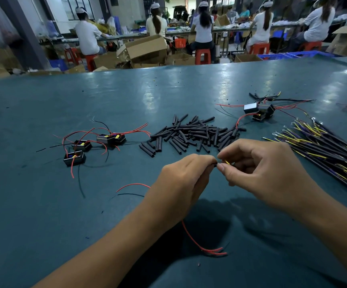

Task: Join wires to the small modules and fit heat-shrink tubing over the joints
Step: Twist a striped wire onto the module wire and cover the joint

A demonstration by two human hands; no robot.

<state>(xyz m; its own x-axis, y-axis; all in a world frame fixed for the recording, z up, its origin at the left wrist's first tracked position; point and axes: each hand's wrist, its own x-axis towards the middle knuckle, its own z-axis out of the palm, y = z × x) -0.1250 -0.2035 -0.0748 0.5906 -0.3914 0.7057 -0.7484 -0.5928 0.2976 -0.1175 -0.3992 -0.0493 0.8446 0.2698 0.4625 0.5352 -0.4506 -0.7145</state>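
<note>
My left hand [184, 179] and my right hand [259, 169] meet fingertip to fingertip above the green table [43, 215]. Between them is a thin wire joint; my right thumb and fingers pinch a yellow wire end [227, 162], my left fingers pinch a dark end beside it. Red wires [201, 244] trail down from under my left hand, which hides any module in it. A pile of black heat-shrink tubes [191, 135] lies just beyond my hands. Several small black modules [79, 145] with red and black wires sit at the left.
More black modules [258, 111] with red leads lie at the back right. A bundle of yellow, purple and black wires [326, 150] spreads along the right edge. Loose red and black wire ends [133, 189] lie left of my left hand. People sit at benches far behind the table.
</note>
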